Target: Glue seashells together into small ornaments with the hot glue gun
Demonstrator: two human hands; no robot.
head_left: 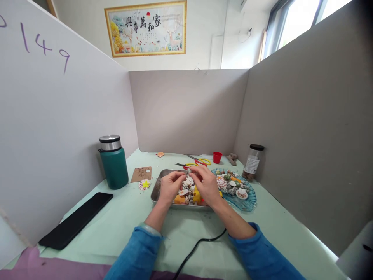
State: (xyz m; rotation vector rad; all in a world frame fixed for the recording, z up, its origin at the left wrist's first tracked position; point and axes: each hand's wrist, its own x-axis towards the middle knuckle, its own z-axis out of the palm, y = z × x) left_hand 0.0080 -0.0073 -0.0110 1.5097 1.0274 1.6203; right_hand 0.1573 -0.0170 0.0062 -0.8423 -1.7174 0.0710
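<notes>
Purple numbers (43, 47), 149, were written on the left wall (58, 116), and 家和萬事興 was shown on the picture (145, 42). A small grey piece (189, 170) was held above the metal tray (186, 207), pinched by the left hand (170, 186) and right hand (208, 185), both nearly closed. Which way its long side pointed could not be told.

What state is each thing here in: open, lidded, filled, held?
Left hand: pinching small grey piece
Right hand: fingertips at same piece
Green bottle: upright, lidded
Clear jar: upright, lidded
Red cup: upright
Metal tray: holding shells
Blue plate: holding shells
Scissors: lying down; blades unclear
</notes>
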